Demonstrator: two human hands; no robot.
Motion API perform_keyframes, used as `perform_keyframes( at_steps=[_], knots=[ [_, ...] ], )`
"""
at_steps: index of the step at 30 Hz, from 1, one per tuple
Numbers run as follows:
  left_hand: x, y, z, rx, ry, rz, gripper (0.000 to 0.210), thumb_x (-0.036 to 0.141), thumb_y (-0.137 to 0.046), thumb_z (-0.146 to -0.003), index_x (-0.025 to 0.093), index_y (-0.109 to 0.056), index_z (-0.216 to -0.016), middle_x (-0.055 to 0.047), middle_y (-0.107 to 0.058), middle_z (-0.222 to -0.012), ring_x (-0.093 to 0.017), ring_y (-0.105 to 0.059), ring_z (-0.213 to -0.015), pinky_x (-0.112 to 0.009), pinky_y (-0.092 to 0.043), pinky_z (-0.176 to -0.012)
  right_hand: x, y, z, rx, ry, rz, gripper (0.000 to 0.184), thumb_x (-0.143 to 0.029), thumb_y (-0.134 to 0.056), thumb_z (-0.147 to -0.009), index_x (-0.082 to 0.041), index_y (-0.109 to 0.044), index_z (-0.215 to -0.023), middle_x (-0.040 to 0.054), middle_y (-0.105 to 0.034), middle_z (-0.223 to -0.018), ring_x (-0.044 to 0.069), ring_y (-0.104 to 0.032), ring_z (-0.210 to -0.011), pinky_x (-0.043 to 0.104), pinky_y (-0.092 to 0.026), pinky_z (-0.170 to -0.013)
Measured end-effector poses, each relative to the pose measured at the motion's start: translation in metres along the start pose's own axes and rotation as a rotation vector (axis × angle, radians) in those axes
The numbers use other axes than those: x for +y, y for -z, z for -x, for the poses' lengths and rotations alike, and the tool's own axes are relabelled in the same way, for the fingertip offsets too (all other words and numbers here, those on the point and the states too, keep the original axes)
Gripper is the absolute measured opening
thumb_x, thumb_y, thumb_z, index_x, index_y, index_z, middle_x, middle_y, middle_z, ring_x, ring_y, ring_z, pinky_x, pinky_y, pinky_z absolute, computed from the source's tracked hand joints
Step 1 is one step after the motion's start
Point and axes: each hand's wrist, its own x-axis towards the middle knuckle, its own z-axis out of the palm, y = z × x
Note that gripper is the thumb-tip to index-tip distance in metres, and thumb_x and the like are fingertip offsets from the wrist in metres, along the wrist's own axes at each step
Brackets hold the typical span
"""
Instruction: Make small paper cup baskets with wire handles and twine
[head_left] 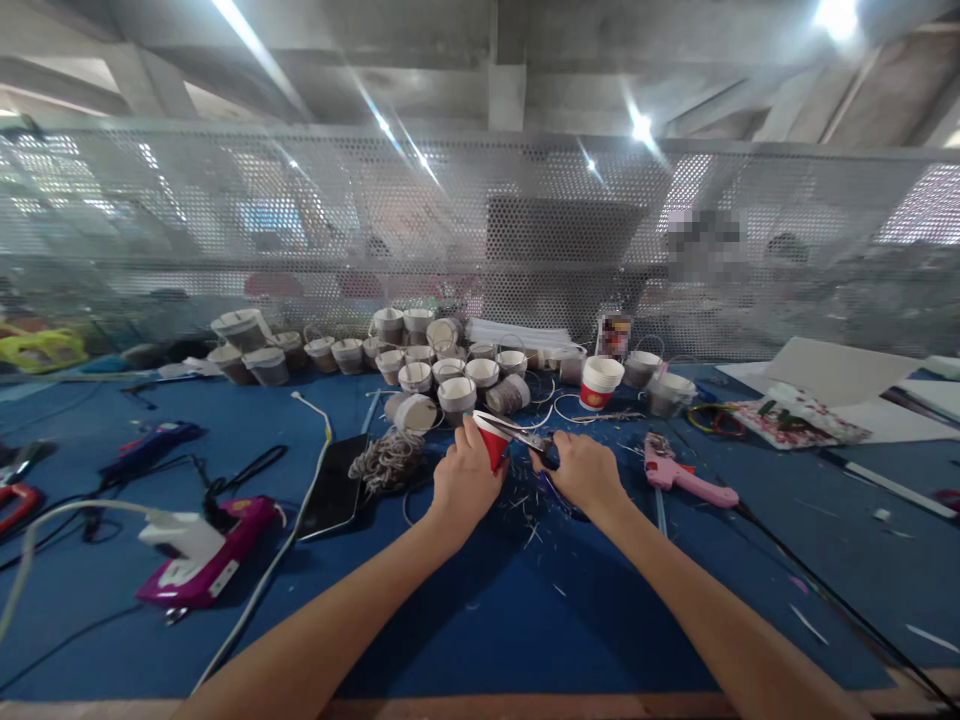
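My left hand (466, 480) is closed around a red and white paper cup (491, 437), held tilted above the middle of the blue table. In my right hand (583, 472) is a pair of scissors (534, 440), its blades reaching left to the cup's white rim. Whether the blades are cutting into the rim I cannot tell. Fine white scraps lie on the table under my hands. Just left of the cup sits a tangled bundle of twine (386, 462), and a black phone or tablet (330, 487) lies beside it.
Several grey cups with handles (457, 398) crowd the back. A stack of red and white paper cups (601, 382) stands right of them. A pink glue gun (686, 475) lies right of my hands. At left is a purple power strip (217, 555) with cables. A perforated metal screen (420, 220) closes the back.
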Motion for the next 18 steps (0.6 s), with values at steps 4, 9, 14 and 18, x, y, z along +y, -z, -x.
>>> perform_keyframes(
  at_steps=[4,9,14,18],
  knots=[
    [0.000,0.001,0.000,0.028,0.003,-0.050,0.069,0.041,-0.050,-0.076,0.002,-0.025,-0.127,-0.015,-0.051,-0.100,-0.021,-0.059,-0.081,-0.027,-0.047,-0.062,0.000,0.002,0.000,-0.013,-0.022,-0.006,0.043,-0.052,-0.038,-0.081,-0.015,-0.060,-0.080,0.0091,-0.065,-0.073,0.021,-0.062,-0.070,0.025,-0.037,-0.055],
    [0.000,0.000,0.000,0.043,0.000,-0.065,0.069,0.043,-0.048,-0.077,0.001,-0.025,-0.128,-0.016,-0.053,-0.100,-0.023,-0.059,-0.080,-0.029,-0.047,-0.061,-0.002,0.002,0.000,-0.007,-0.032,-0.005,0.046,-0.053,-0.037,-0.080,-0.014,-0.061,-0.078,0.0088,-0.066,-0.070,0.020,-0.062,-0.063,0.025,-0.036,-0.053],
    [-0.006,0.003,-0.005,0.103,-0.033,0.140,0.075,0.047,-0.053,-0.072,0.006,-0.026,-0.128,-0.018,-0.052,-0.110,-0.027,-0.058,-0.090,-0.034,-0.047,-0.070,0.001,0.000,-0.001,0.028,-0.057,-0.015,0.045,-0.053,-0.038,-0.080,-0.014,-0.061,-0.079,0.0097,-0.066,-0.069,0.019,-0.062,-0.064,0.025,-0.036,-0.053],
    [-0.018,0.000,-0.018,0.060,-0.096,0.485,0.065,0.040,-0.059,-0.067,0.012,-0.035,-0.121,-0.012,-0.057,-0.106,-0.023,-0.058,-0.092,-0.033,-0.046,-0.076,0.005,-0.001,-0.003,0.054,-0.072,-0.022,0.045,-0.053,-0.038,-0.079,-0.015,-0.062,-0.079,0.0094,-0.066,-0.069,0.020,-0.062,-0.064,0.025,-0.035,-0.053]
  ],
)
